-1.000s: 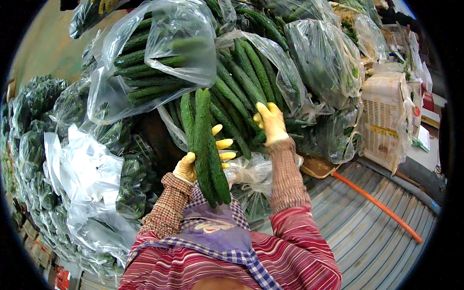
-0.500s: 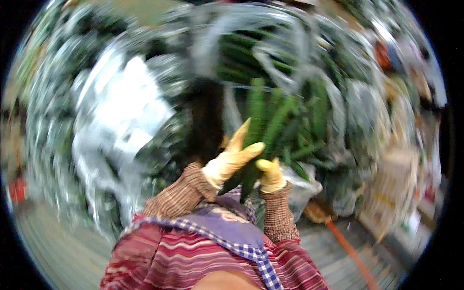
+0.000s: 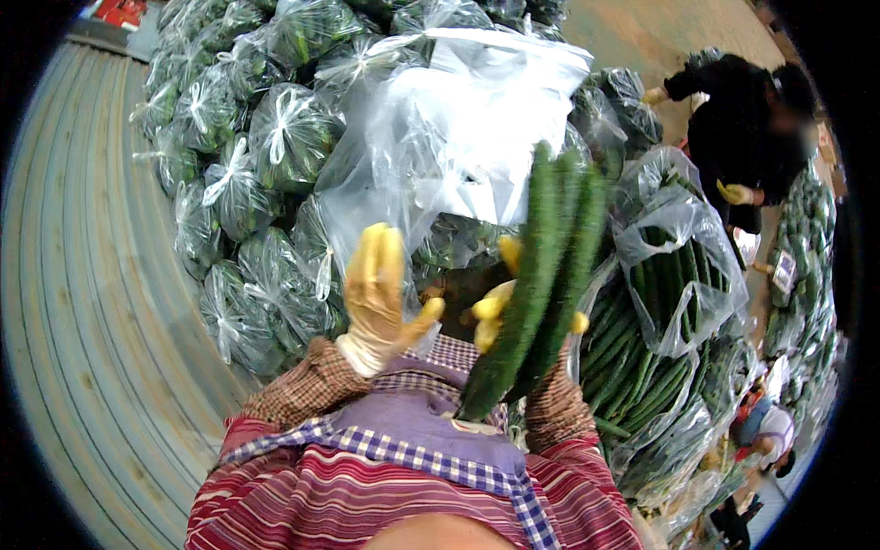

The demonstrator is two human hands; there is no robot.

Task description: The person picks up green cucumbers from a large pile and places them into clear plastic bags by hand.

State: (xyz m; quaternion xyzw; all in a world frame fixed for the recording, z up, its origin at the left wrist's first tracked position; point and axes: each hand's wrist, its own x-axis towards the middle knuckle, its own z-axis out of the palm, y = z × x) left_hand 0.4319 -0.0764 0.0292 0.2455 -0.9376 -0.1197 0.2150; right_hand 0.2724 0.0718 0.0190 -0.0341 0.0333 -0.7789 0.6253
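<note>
Stacked bags (image 3: 291, 124) fill the background; the right hand (image 3: 489, 328) grasps cucumbers (image 3: 536, 284), the left hand (image 3: 374, 307) unclasped near them.

- Left hand (image 3: 374, 291): glove yellow at the fingers, creamier toward the wrist
- Right hand (image 3: 492, 313): yellow glove fingers
- Cucumbers (image 3: 533, 275): deep green
- Oversleeves (image 3: 307, 383): small brown-and-beige check
- Shirt (image 3: 357, 500): red, pink and white stripes
- Apron (image 3: 394, 409): purple, its trim (image 3: 390, 450) in blue-and-white gingham
- Plastic sheeting (image 3: 458, 124): translucent white, glaring brightest at its middle
- Knotted bags (image 3: 284, 128): clear over green, whitish ties
- Ribbed floor (image 3: 96, 275): grey-green, crossed by dark parallel lines
- Co-worker's clothing (image 3: 733, 124): black
</note>
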